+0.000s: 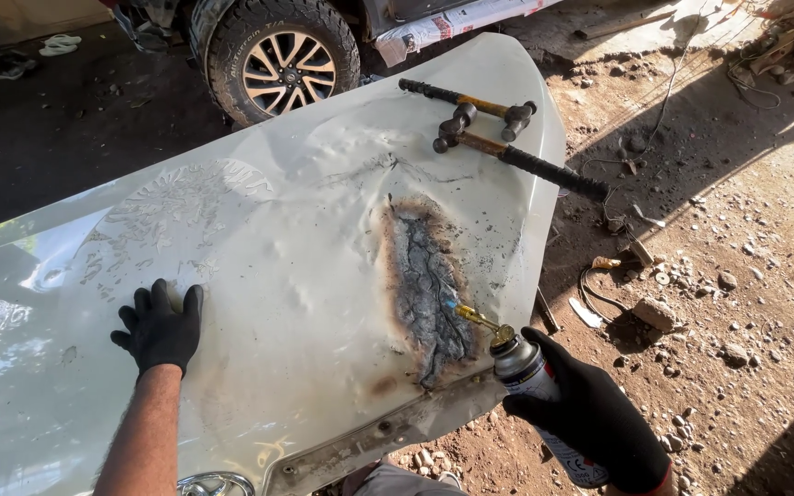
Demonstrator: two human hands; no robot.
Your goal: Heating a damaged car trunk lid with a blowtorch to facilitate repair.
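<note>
A large white car body panel lies in front of me, dented and rippled, with a long scorched, blistered strip near its right side. My left hand, in a black glove, rests flat on the panel's left part with fingers spread. My right hand, also black-gloved, grips a gas torch canister whose brass nozzle points at the lower end of the scorched strip. Two body hammers with black handles lie crossed on the panel's far right corner.
A vehicle's wheel stands behind the panel at the top. Dusty reddish ground with stones, wire and scraps lies to the right. Sandals sit on dark floor at the top left. A chrome emblem shows at the panel's near edge.
</note>
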